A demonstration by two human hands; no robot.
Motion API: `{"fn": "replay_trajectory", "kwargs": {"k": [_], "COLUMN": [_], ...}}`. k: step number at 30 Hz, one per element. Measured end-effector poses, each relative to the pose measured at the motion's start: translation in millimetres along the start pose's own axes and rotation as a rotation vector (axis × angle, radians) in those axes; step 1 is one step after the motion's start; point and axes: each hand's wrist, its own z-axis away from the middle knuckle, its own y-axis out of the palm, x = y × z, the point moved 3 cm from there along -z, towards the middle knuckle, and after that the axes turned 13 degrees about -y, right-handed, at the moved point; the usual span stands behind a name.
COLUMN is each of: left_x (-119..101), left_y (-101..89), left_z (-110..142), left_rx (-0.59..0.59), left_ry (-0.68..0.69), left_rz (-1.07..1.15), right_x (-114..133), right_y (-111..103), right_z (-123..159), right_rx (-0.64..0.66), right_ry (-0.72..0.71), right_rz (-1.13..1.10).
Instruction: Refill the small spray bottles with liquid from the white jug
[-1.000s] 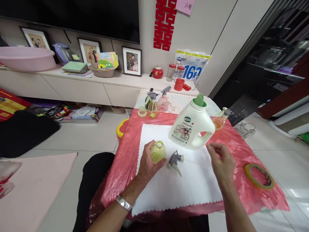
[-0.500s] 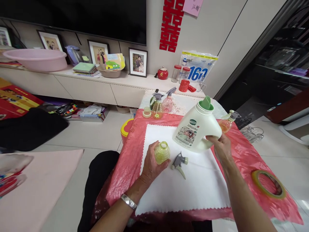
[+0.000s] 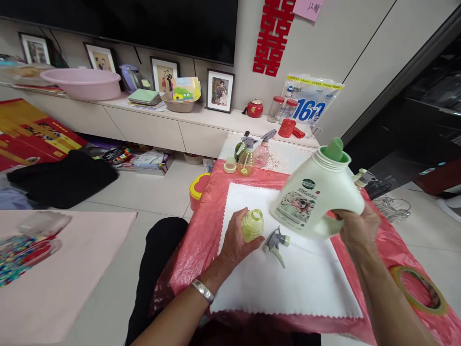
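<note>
My left hand [image 3: 236,242] is wrapped round a small yellow-green bottle [image 3: 252,225] with no top, standing on a white cloth [image 3: 288,269]. Just right of it a grey spray trigger head [image 3: 275,241] lies on the cloth. My right hand [image 3: 358,228] grips the handle of a big white detergent jug [image 3: 317,192] with a green spout, held lifted above the cloth and tilted slightly.
The cloth lies on a red plastic sheet [image 3: 201,235] over a small table. Several spray bottles [image 3: 250,154] and a small cap stand at the table's far edge. A tape roll [image 3: 419,290] lies at the right. A low cabinet [image 3: 151,127] with photos runs behind.
My right hand reached to the jug's handle, closed on it and lifted the jug off the cloth. The left hand kept hold of the small bottle.
</note>
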Motion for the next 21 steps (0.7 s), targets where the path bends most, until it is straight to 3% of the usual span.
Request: {"fn": "replay_trajectory", "kwargs": {"k": [8, 12, 16, 21], "left_x": [-1, 0, 1, 1], "left_y": [0.0, 0.0, 1.6, 1.9], "left_z": [-1, 0, -1, -1], "left_rx": [0.004, -0.004, -0.016, -0.013], "left_ry": [0.001, 0.058, 0.076, 0.074], "left_rz": [-0.004, -0.005, -0.006, 0.003], "right_x": [65, 91, 104, 97], "right_y": [-58, -80, -95, -107], "right_z": [1, 5, 1, -9], "right_rx": [0.043, 0.165, 0.284, 0.509], "right_ry": [0.087, 0.112, -0.011, -0.166], "right_rz": [0.258, 0.451, 0.648, 0.835]}}
